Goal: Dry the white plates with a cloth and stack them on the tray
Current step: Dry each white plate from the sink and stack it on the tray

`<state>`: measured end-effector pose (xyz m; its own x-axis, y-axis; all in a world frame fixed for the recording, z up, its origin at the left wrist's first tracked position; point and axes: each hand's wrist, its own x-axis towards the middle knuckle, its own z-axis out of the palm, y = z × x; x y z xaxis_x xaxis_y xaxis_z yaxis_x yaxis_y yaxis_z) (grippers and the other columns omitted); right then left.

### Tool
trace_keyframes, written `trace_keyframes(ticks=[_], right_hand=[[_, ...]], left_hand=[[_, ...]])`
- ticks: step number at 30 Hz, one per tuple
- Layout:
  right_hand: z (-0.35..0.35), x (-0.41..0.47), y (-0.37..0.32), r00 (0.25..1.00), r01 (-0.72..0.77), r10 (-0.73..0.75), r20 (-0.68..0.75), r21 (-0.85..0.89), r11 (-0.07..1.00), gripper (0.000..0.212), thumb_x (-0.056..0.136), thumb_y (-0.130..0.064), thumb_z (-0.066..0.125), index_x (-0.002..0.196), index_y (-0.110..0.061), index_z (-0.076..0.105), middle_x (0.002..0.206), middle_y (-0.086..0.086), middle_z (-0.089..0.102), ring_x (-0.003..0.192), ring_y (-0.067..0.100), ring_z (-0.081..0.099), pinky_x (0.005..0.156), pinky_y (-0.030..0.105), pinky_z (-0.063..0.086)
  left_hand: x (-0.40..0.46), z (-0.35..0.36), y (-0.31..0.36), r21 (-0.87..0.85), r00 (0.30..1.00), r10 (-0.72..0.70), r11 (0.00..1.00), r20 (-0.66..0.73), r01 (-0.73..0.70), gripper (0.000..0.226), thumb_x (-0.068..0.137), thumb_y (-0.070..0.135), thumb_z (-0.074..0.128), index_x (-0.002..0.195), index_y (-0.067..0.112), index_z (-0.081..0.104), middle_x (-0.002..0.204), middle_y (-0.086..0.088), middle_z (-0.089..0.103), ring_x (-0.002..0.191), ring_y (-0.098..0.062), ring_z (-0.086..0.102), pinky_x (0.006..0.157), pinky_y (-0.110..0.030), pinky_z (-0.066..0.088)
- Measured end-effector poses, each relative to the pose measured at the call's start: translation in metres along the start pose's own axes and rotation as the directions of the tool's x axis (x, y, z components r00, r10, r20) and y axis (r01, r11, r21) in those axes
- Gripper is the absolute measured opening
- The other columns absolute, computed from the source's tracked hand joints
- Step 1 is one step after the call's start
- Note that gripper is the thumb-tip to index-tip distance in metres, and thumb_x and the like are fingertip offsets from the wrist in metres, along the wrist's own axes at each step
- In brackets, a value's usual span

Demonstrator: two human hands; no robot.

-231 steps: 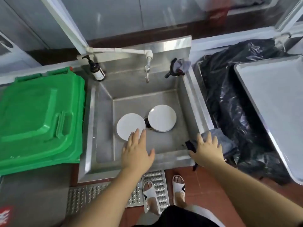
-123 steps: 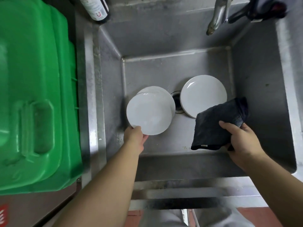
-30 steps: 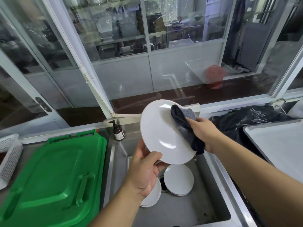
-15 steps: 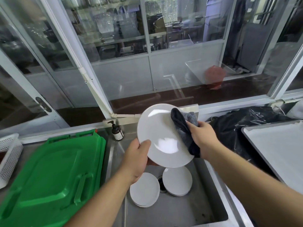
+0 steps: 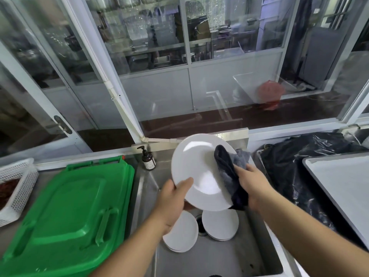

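Steel sink [image 5: 249, 254] below glass partition [image 5: 159, 56], left hand [image 5: 171, 202] gripping plate [image 5: 199, 172], right hand [image 5: 251, 186] clutching cloth [image 5: 229, 176]

Steel sink [image 5: 257, 254] carries two low stacks of white plates on basin floor: left stack [image 5: 184, 234], right stack [image 5: 220, 224], drain [image 5: 200, 226] between them. Brown pump bottle [image 5: 148, 161] upright on sink's back left corner. Left of sink, green bin lid [image 5: 65, 214] lies flat. Far left, white perforated basket [image 5: 18, 188] on grey desk [image 5: 43, 178], something reddish inside. Right of sink, black plastic bag [image 5: 299, 166], crumpled. Pale metal tray [image 5: 343, 188] at right edge, partly over bag.
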<state>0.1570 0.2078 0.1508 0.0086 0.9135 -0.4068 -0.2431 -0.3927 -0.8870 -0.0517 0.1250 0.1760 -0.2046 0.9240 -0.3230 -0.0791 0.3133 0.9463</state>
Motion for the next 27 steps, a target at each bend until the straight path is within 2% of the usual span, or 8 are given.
trace_keyframes(ticks=[2,7,10,13,18,20,23,27], right_hand=[[-0.005,0.002,-0.018,0.993,0.084,-0.071,0.094,-0.149,0.985,0.019,0.096,-0.028,0.078,0.110,-0.014,0.077,0.095,0.010,0.082,0.087,0.032,0.080,0.084,0.051,0.066],[0.002,0.006,-0.050,0.976,0.194,-0.148,0.162,-0.323,0.926,0.014,0.096,-0.030,0.078,0.103,-0.019,0.078,0.092,0.006,0.083,0.086,0.028,0.080,0.081,0.042,0.065],[0.011,0.005,-0.047,0.980,0.199,-0.186,0.077,-0.241,0.950,0.016,0.095,-0.032,0.080,0.098,-0.017,0.079,0.087,0.005,0.082,0.078,0.023,0.080,0.067,0.033,0.064],[0.015,0.003,-0.033,0.991,0.124,-0.129,-0.039,-0.112,0.986,0.021,0.092,-0.039,0.081,0.098,-0.019,0.079,0.088,0.006,0.082,0.084,0.032,0.079,0.077,0.048,0.067],[0.021,-0.006,0.013,0.993,-0.066,0.083,-0.083,0.189,0.980,0.024,0.090,-0.041,0.083,0.105,-0.025,0.072,0.085,0.003,0.082,0.071,0.030,0.080,0.061,0.050,0.065],[0.015,-0.006,0.021,0.991,-0.086,0.105,-0.083,0.205,0.975,0.026,0.091,-0.038,0.083,0.109,-0.022,0.074,0.091,0.007,0.083,0.078,0.034,0.080,0.073,0.060,0.065],[0.001,-0.001,0.011,0.994,-0.065,0.074,-0.080,0.112,0.992,0.025,0.093,-0.034,0.082,0.111,-0.017,0.075,0.094,0.011,0.082,0.084,0.036,0.080,0.084,0.063,0.063],[-0.014,0.005,-0.018,0.995,0.102,-0.103,-0.004,-0.116,0.988,0.017,0.095,-0.032,0.080,0.103,-0.017,0.079,0.093,0.010,0.082,0.088,0.033,0.080,0.090,0.057,0.063]], left_hand=[[0.008,-0.013,0.018,0.077,0.998,0.038,0.996,-0.053,-0.034,0.044,0.079,0.045,0.074,0.113,0.018,0.070,0.107,-0.009,0.079,0.096,-0.028,0.077,0.080,-0.047,0.064],[0.018,-0.022,0.049,0.237,0.995,0.095,0.967,0.014,-0.095,0.046,0.083,0.045,0.060,0.109,0.008,0.072,0.102,-0.014,0.079,0.103,-0.037,0.074,0.086,-0.047,0.057],[0.018,-0.017,0.051,0.350,0.973,0.225,0.916,-0.047,-0.195,0.060,0.077,0.060,0.052,0.103,0.009,0.071,0.100,-0.016,0.076,0.103,-0.043,0.069,0.088,-0.058,0.058],[0.013,-0.005,0.044,0.381,0.955,0.265,0.903,-0.137,-0.196,0.060,0.081,0.063,0.046,0.101,0.011,0.069,0.098,-0.014,0.074,0.100,-0.041,0.068,0.089,-0.062,0.057],[-0.003,0.029,0.011,0.350,0.896,0.301,0.919,-0.328,-0.180,0.036,0.108,0.044,0.043,0.088,0.020,0.061,0.083,0.001,0.068,0.076,-0.014,0.064,0.063,-0.027,0.053],[-0.004,0.032,0.000,0.314,0.922,0.252,0.937,-0.293,-0.156,0.035,0.109,0.040,0.044,0.091,0.016,0.062,0.082,-0.001,0.066,0.073,-0.015,0.060,0.058,-0.021,0.049],[0.001,0.026,-0.004,0.162,0.984,0.052,0.986,-0.168,-0.025,0.015,0.105,0.029,0.055,0.102,0.017,0.064,0.104,-0.007,0.072,0.100,-0.027,0.069,0.084,-0.047,0.062],[0.014,0.003,0.012,0.088,0.999,-0.003,0.996,-0.045,0.007,0.018,0.096,0.028,0.071,0.108,0.015,0.068,0.101,-0.008,0.080,0.086,-0.022,0.078,0.064,-0.035,0.063]])
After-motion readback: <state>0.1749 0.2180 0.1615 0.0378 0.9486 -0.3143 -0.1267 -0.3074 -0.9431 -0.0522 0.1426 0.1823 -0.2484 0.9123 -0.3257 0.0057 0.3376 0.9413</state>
